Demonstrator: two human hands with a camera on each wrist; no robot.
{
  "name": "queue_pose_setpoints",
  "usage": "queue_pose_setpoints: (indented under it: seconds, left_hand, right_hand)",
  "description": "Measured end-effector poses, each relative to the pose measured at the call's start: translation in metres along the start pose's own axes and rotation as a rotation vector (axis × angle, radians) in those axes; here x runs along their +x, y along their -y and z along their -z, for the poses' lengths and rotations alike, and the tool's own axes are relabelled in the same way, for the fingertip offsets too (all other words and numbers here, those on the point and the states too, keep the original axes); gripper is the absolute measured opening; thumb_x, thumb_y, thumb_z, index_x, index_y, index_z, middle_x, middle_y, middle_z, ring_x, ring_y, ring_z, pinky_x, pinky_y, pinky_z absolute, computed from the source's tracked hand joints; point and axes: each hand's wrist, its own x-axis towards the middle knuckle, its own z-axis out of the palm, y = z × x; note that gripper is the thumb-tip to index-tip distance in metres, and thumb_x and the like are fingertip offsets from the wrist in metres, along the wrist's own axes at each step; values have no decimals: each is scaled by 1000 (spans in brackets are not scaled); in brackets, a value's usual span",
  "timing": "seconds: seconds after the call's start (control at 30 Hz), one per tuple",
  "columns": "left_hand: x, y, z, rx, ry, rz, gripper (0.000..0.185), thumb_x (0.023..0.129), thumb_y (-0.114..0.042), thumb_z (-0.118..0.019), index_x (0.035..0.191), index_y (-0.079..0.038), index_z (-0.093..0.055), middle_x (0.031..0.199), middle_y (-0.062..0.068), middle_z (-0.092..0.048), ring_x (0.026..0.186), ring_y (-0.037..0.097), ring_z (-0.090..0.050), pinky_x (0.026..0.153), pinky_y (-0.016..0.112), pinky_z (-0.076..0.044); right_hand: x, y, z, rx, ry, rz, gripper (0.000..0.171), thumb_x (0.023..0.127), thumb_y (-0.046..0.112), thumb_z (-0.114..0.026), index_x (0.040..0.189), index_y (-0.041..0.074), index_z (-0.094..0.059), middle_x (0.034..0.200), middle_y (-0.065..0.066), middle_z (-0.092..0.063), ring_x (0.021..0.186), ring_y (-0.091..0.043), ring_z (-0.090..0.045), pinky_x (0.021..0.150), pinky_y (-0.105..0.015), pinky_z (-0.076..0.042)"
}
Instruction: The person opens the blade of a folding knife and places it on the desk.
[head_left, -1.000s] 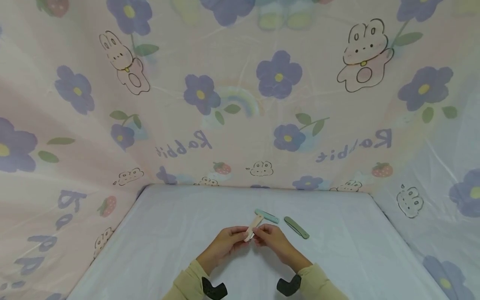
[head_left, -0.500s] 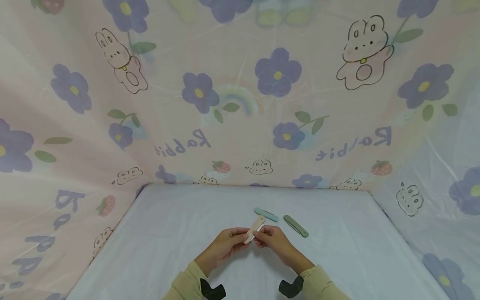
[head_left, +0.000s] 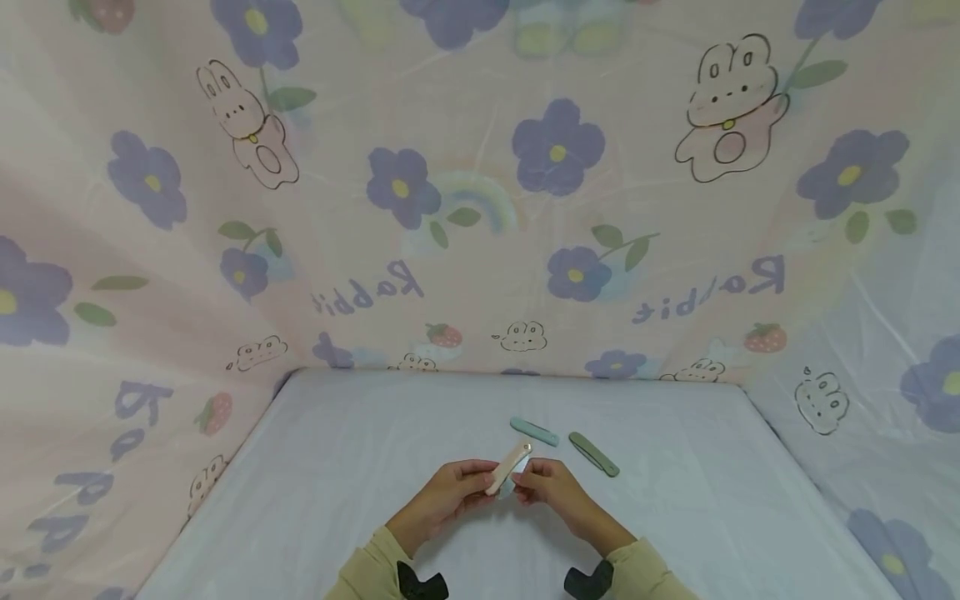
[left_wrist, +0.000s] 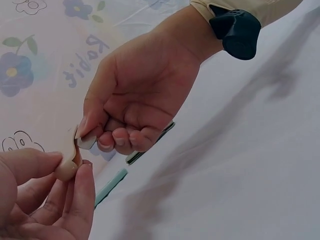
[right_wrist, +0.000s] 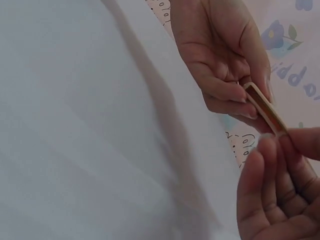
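Observation:
Both hands hold one slim beige folding piece (head_left: 509,467) just above the white table sheet (head_left: 337,467). My left hand (head_left: 480,482) pinches its lower end between thumb and fingers. My right hand (head_left: 525,484) pinches the same end from the other side, where a pale part shows. In the left wrist view the beige piece (left_wrist: 70,161) sits between the left hand's fingertips (left_wrist: 75,175) and the right hand (left_wrist: 107,137). The right wrist view shows the beige piece (right_wrist: 265,109) edge-on, the left hand (right_wrist: 235,87) above and the right hand (right_wrist: 277,150) below.
A teal slim piece (head_left: 534,432) and a dark green one (head_left: 593,454) lie on the sheet just beyond the hands. Printed rabbit-and-flower fabric (head_left: 480,208) walls in the table at the back and both sides. Black wrist devices (head_left: 422,582) sit on both sleeves.
Both hands keep their grip on the beige piece. It has tilted a little and its far end sits slightly nearer the teal piece; the pale part at the lower end shows more.

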Motion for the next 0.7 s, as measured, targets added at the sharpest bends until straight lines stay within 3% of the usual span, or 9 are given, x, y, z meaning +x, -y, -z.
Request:
queue_pose_setpoints:
  seconds: [0.27,0.7]
  left_hand:
    - [0,-1,-6,-26,-36,-14,41,90,-11,-62,124,7,-50,113,15,-60,100,21,-60,83,30,-51]
    - [-5,0,-10,-19,-50,-19,40,90,-12,-63,123,6,-51,110,15,-61,99,21,-60,83,31,-51]
  right_hand:
    - [-8,12,-12,61,-35,-20,28,93,14,-57,102,-12,-51,84,-13,-65,74,-16,-62,70,-33,-54]
    - [-4,-2,-10,62,-34,-34,21,91,12,-60,95,-8,-53,83,-12,-67,74,-19,-65,72,-36,-55]
